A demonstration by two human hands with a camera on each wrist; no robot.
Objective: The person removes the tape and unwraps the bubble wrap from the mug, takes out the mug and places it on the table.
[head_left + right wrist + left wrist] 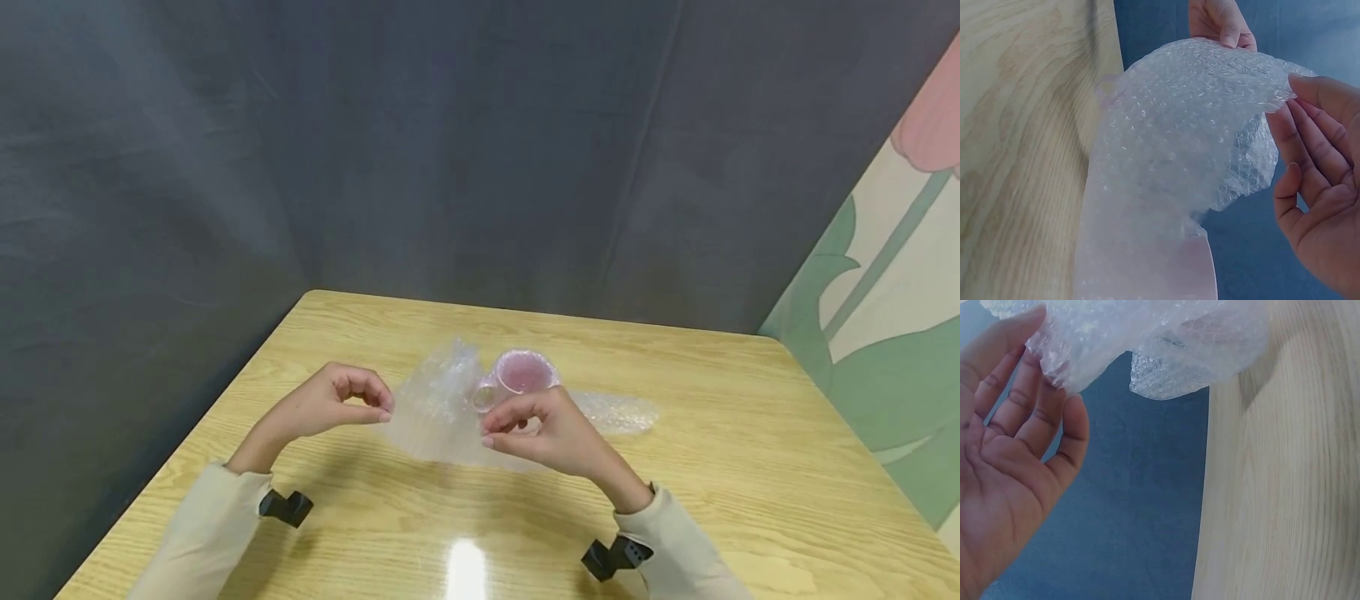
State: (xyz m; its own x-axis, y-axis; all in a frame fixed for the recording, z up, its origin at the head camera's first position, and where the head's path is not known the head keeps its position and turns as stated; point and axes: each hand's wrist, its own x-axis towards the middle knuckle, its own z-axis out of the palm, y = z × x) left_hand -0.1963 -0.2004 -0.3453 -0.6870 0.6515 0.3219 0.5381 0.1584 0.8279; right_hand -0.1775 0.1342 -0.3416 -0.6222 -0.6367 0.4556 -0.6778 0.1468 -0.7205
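Observation:
A sheet of clear bubble wrap (435,417) stretches between both hands above the table. My left hand (333,400) pinches its left edge between thumb and fingertips; the left wrist view shows the wrap (1091,337) at those fingers. Along the near edge, my right hand (555,433) pinches the sheet, with the wrap (1166,119) arching over in the right wrist view. Behind the right hand is a pink mug (525,372), its round opening facing up and a loop at its left side. Bubble wrap surrounds the mug, and the right hand hides its lower part.
Another length of bubble wrap (615,412) lies to the right of the mug. Everything is on a light wooden table (735,467). A dark curtain (480,167) hangs behind the far edge, and a panel with painted flowers (900,333) stands at the right.

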